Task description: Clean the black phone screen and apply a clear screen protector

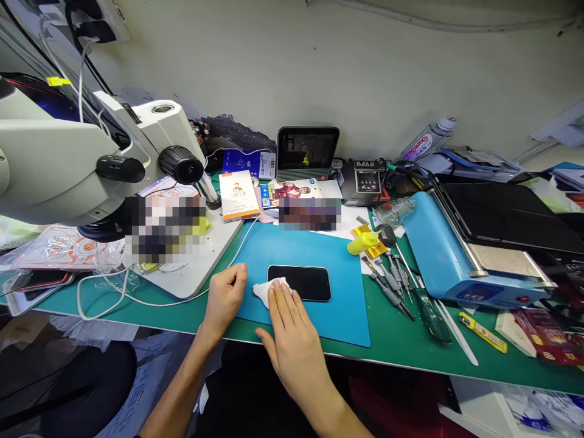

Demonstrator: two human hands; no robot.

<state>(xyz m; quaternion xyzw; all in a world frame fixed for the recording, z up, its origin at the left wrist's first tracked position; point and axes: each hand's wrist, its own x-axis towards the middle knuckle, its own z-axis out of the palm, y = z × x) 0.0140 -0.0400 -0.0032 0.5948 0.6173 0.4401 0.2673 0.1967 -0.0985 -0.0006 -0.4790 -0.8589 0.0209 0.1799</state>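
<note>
A smartphone (306, 283) with a dark screen lies face up on a blue mat (310, 243). Over its left end is a folded white cloth (261, 293), pressed down by the fingers of my right hand (292, 331). Those fingers lie close together and the thumb sticks out to the left. My left hand (225, 298) is closed in a fist by the mat's left edge, apart from the phone; nothing shows in it.
A microscope (50, 164) fills the left side, its white base (196, 267) beside the mat. Right of the mat lie several screwdrivers (392, 277), a yellow bottle (362, 243) and a yellow cutter (482, 333). Farther right stands a blue machine (433, 255). A white cable (159, 304) crosses the left.
</note>
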